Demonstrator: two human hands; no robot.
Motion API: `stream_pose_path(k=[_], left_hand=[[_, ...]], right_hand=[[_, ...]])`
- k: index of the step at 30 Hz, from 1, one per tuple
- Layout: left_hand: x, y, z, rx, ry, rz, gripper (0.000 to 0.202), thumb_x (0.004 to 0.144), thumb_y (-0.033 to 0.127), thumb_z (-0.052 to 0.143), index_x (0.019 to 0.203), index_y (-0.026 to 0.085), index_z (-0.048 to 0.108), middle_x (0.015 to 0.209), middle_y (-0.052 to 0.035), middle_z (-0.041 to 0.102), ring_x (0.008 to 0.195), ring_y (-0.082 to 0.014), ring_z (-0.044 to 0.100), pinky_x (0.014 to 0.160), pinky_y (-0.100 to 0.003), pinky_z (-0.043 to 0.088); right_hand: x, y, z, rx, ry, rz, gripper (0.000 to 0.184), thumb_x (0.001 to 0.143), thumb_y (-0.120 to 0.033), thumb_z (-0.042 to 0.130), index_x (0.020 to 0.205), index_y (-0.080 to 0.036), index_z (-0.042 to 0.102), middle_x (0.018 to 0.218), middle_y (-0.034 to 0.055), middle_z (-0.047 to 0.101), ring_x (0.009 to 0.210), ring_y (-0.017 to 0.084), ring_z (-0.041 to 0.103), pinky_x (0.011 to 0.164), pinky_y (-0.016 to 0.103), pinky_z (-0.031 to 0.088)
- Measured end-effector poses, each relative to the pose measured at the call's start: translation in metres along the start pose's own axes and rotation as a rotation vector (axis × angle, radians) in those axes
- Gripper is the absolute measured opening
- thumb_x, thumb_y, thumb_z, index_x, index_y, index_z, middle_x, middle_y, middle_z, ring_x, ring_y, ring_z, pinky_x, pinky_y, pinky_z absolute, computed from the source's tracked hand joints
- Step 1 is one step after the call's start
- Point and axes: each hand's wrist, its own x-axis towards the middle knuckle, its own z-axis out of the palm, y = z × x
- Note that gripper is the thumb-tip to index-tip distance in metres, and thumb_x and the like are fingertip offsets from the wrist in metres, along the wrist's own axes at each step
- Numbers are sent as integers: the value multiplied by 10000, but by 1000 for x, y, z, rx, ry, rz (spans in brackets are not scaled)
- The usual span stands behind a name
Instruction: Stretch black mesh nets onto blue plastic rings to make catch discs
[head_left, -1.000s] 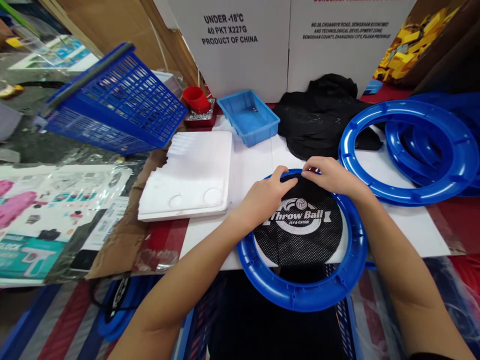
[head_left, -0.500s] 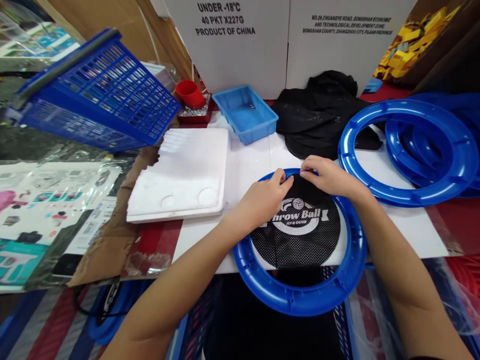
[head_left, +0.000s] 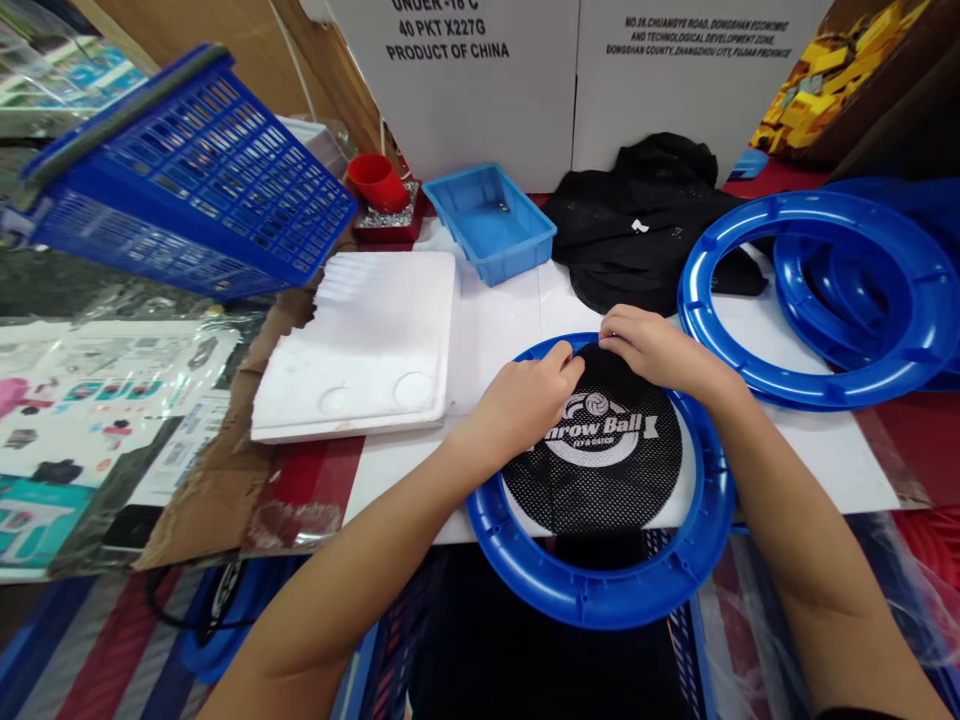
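Note:
A blue plastic ring (head_left: 600, 598) lies at the front edge of the white work surface, its near side jutting over the edge. Inside it is a round black mesh net (head_left: 600, 490) with a white "Throw Ball" print. My left hand (head_left: 536, 395) pinches the net's upper edge at the ring's far side, fingers closed. Close beside it, my right hand (head_left: 641, 342) has its fingertips pressed together on the same far edge of net and ring. The net's lower edge lies loose, apart from the ring's near side. The fingertips partly hide what they grip.
More blue rings (head_left: 825, 385) are stacked at the right. Black mesh cloth (head_left: 637, 230) is heaped behind, beside a light blue tray (head_left: 514, 262). A white foam slab (head_left: 360, 350), a tilted blue basket (head_left: 202, 190) and a red cup (head_left: 379, 183) stand left. White cartons (head_left: 465, 110) form the back.
The view has shifted slightly. Both hands stay at the ring's far edge with only small finger movements. A small white mark now shows on the black cloth heap.

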Motion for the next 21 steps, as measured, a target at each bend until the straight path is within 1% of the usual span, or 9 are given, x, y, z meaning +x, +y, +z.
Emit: stream_pose_path(k=[4, 6, 9, 11, 13, 15, 17, 18, 21], left_hand=[[1, 0, -2, 6, -32, 6, 458, 1017, 114, 509, 1455, 191, 620, 1233, -146, 650, 724, -194, 662, 637, -343, 500], [1, 1, -3, 13, -25, 9, 408, 1046, 163, 508, 1434, 196, 632, 1208, -139, 647, 737, -202, 665, 621, -341, 493], [-1, 3, -6, 25, 17, 45, 297, 1088, 276, 524, 1326, 184, 674, 1217, -149, 635, 875, -246, 696, 603, -325, 482], [-5, 5, -10, 44, 30, 79, 256, 1089, 321, 553, 1241, 168, 691, 1230, -159, 632, 912, -252, 702, 591, -315, 470], [-10, 10, -14, 70, 14, 133, 238, 1095, 325, 549, 1156, 151, 699, 1195, -153, 649, 848, -231, 706, 565, -316, 449], [-14, 17, -15, 63, -23, 227, 248, 1103, 344, 541, 1098, 156, 702, 1135, -130, 675, 774, -212, 706, 542, -323, 431], [-18, 23, -13, 13, -76, 320, 244, 1094, 386, 575, 1120, 178, 700, 1088, -103, 701, 747, -212, 713, 537, -330, 436], [-20, 26, -11, -17, -103, 341, 255, 1083, 414, 600, 1156, 188, 694, 1078, -93, 713, 737, -217, 717, 539, -335, 444], [-22, 33, -6, -74, -158, 325, 331, 1064, 468, 638, 1247, 193, 663, 1085, -90, 734, 729, -236, 729, 557, -353, 473]], right_hand=[[-1, -2, -4, 0, -24, -5, 193, 1054, -234, 528, 975, -197, 701, 1046, 99, 667, 978, 259, 638, 891, 396, 505], [-2, -4, -6, -5, -42, -13, 179, 1048, -243, 547, 987, -196, 708, 1047, 98, 677, 990, 263, 641, 895, 397, 504], [-5, -5, -9, -4, -65, -15, 144, 1035, -264, 593, 1020, -202, 722, 1073, 96, 696, 1035, 272, 653, 940, 407, 507], [-6, -5, -9, -5, -66, -16, 127, 1026, -259, 610, 1022, -206, 725, 1083, 96, 703, 1041, 273, 658, 950, 407, 509], [-5, -5, -9, -20, -62, -23, 122, 1023, -238, 605, 998, -206, 720, 1060, 94, 707, 1020, 271, 658, 931, 405, 506], [-4, -5, -8, -25, -60, -29, 135, 1027, -220, 589, 974, -207, 713, 1024, 88, 715, 996, 268, 655, 910, 402, 496], [-3, -6, -8, -12, -64, -23, 153, 1035, -216, 575, 968, -212, 713, 1007, 80, 730, 991, 265, 658, 910, 399, 485], [-2, -7, -8, -3, -62, -16, 165, 1039, -215, 566, 967, -214, 715, 1005, 77, 737, 989, 263, 661, 910, 396, 482], [-1, -8, -9, 10, -46, 8, 196, 1043, -206, 537, 955, -206, 712, 999, 80, 736, 976, 258, 663, 895, 387, 481]])
